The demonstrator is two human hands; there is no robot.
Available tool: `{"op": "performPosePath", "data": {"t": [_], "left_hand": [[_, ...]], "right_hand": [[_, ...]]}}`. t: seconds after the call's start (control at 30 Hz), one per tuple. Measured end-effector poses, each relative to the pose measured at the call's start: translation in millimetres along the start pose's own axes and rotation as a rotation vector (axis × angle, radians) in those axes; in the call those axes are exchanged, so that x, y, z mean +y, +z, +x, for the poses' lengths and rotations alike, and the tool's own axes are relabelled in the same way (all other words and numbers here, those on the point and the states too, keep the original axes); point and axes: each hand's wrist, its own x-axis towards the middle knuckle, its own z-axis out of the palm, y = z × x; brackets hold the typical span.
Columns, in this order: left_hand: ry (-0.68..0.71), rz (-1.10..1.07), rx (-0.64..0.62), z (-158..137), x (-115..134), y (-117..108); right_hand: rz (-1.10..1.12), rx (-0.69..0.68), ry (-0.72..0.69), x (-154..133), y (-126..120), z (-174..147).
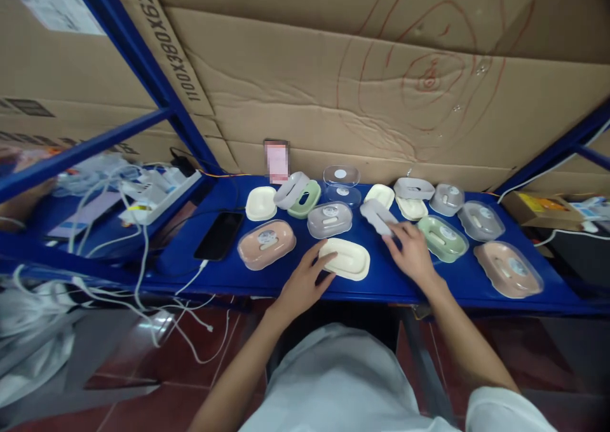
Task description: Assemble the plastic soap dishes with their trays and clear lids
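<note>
My left hand (305, 278) has its thumb and fingers around the left end of a cream soap dish base (353, 260) at the table's front. My right hand (413, 251) grips the near end of a light grey soap dish part (376, 215), tilted beside a cream base (380, 195). Left of the grey part stands a grey lidded soap dish (330, 221). A green lidded soap dish (444, 238) lies just right of my right hand. Farther left is a pink lidded one (267, 244). Two clear lids (341, 176) are at the back.
More soap dishes stand right, including a pink one (509, 268). A black phone (219, 236) with a white cable lies left. Another small screen (277, 161) leans on the cardboard (286, 82). Blue shelf posts (157, 70) and a power strip (157, 197) are left. Another person's hand shows far left.
</note>
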Motion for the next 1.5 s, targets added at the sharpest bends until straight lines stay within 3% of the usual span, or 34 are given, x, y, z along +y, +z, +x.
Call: {"op": "performPosePath", "data": {"t": [0.1, 0.2, 0.43, 0.53, 0.63, 0.8, 0.93, 1.1, 1.33, 1.5], "left_hand": [[-0.034, -0.008, -0.025, -2, 0, 2], [0.058, 0.030, -0.049, -1, 2, -3], [0.023, 0.024, 0.071, 1, -3, -2], [0.023, 0.071, 0.099, 1, -5, 3], [0.036, 0.114, 0.104, 1, -3, 5], [0.066, 0.128, 0.089, 2, 2, -1], [0.075, 0.135, 0.075, 2, 2, -1], [0.029, 0.112, 0.026, -2, -3, 6], [-0.023, -0.004, 0.039, -1, 1, 0], [-0.120, -0.099, 0.029, -1, 1, 1]], "right_hand": [[0.081, -0.039, -0.041, -10, -1, -55], [0.126, -0.133, -0.142, -36, 5, -80], [0.156, -0.144, -0.327, -88, 16, -62], [0.160, -0.162, -0.376, -82, 10, -55], [0.187, -0.157, -0.419, -53, 5, -27], [0.117, -0.130, -0.252, -6, 33, 68], [0.104, -0.227, -0.171, 1, 67, 113], [0.169, -0.186, -0.104, 0, 73, 104], [0.399, -0.096, 0.046, -1, 29, 96], [0.968, -0.258, 0.262, 3, 0, 36]]}}
